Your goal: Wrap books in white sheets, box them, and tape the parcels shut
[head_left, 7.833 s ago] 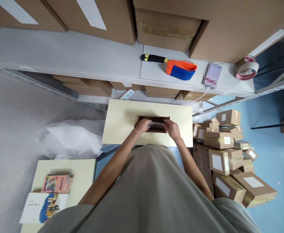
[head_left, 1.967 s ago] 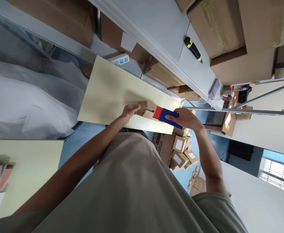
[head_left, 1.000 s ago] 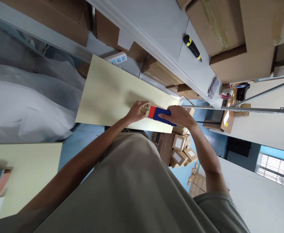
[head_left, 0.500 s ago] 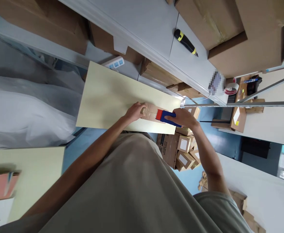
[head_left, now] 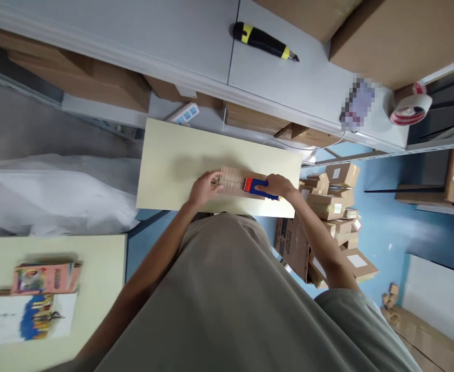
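A small flat cardboard box [head_left: 232, 182] lies on a pale yellow table [head_left: 172, 165]. My left hand [head_left: 202, 188] presses down on the box's left end, fingers curled over it. My right hand [head_left: 282, 185] is closed round a blue and orange tape dispenser [head_left: 255, 187], which rests on the right part of the box's top. A strip of clear tape runs along the top of the box between the two hands.
A grey shelf [head_left: 180, 36] behind the table bears a black and yellow utility knife [head_left: 263, 41], a tape roll [head_left: 410, 106] and large cartons [head_left: 390, 36]. Several small taped boxes [head_left: 333, 201] are piled on the blue floor at right. White plastic wrap [head_left: 52, 191] and a second table with books [head_left: 43, 279] lie at left.
The dispenser has slid rightwards along the box top, leaving tape behind it. My left hand stays on the box's left end. My head has tipped, swinging the view level.
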A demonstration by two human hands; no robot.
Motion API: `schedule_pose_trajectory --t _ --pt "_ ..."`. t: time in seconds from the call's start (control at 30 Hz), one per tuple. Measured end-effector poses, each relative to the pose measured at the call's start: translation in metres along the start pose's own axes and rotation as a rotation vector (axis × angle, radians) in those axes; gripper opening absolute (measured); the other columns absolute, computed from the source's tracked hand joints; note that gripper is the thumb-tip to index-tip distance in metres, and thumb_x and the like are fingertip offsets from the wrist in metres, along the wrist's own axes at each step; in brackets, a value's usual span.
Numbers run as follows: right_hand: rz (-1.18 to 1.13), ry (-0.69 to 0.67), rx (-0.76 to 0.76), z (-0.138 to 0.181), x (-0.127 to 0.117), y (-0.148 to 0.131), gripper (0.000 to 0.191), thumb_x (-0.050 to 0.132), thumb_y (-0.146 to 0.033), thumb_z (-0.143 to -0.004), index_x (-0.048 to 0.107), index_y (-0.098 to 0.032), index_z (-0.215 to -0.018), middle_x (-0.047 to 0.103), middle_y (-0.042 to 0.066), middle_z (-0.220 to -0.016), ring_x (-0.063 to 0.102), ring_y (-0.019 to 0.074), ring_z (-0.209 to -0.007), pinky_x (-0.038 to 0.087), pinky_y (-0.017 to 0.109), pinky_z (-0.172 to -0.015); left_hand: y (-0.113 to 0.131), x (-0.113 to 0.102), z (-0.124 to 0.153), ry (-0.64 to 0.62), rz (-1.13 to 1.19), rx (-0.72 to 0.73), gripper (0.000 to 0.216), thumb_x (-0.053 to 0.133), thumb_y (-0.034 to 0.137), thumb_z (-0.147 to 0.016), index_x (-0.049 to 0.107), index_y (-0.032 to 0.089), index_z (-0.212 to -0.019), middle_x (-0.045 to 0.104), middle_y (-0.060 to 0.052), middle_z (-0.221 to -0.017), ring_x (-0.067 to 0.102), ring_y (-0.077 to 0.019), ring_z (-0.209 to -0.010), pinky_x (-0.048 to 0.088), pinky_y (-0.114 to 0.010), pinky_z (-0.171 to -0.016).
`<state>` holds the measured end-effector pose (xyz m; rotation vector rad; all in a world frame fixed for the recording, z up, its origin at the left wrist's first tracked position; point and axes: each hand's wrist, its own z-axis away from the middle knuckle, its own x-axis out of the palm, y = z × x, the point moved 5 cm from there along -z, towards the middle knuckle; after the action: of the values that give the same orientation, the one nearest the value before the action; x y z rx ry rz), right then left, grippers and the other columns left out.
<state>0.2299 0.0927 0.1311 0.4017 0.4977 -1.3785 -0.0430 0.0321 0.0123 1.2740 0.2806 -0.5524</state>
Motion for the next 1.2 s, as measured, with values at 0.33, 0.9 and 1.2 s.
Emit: schedule_pose_trajectory --t 0.33,0.9,1.2 --pt "-0.103 0.044 -0.118 0.003 0.009 0.009 0.056 0.059 -0.058 -0.109 0.064 -0.029 -0.157 0.079 0.014 -0.140 0.076 0.0335 -0.127 0.057 0.037 -0.096 0.021 0.021 0.027 0.319 -0.185 -0.261 0.033 0.070 0.053 -0.101 0.085 0.026 -0.113 0.084 -0.011 -0.112 0.078 -0.0307 -0.103 0.058 -0.041 -0.097" --pt "-0.133 0.003 -0.183 0.016 0.004 0.107 0.061 0.062 -0.071 -0.106 0.080 -0.013 -0.111 0.084 0.021 -0.109 0.080 0.0304 -0.100 0.053 0.031 -0.077 0.012 0.048 0.013 0.623 -0.114 -0.436 0.036 0.067 0.047 -0.103 0.088 0.021 -0.116 0.078 -0.007 -0.102 0.072 -0.0221 -0.093 0.058 -0.035 -0.094" --pt "-0.089 -0.009 -0.022 0.015 0.023 0.139 0.058 0.061 -0.063 -0.109 0.077 -0.011 -0.126 0.080 0.024 -0.123 0.078 0.0350 -0.116 0.054 0.035 -0.087 0.019 0.052 0.008 0.591 -0.104 -0.425 0.035 0.068 0.046 -0.101 0.087 0.019 -0.114 0.082 -0.008 -0.105 0.072 -0.0223 -0.093 0.059 -0.034 -0.094"
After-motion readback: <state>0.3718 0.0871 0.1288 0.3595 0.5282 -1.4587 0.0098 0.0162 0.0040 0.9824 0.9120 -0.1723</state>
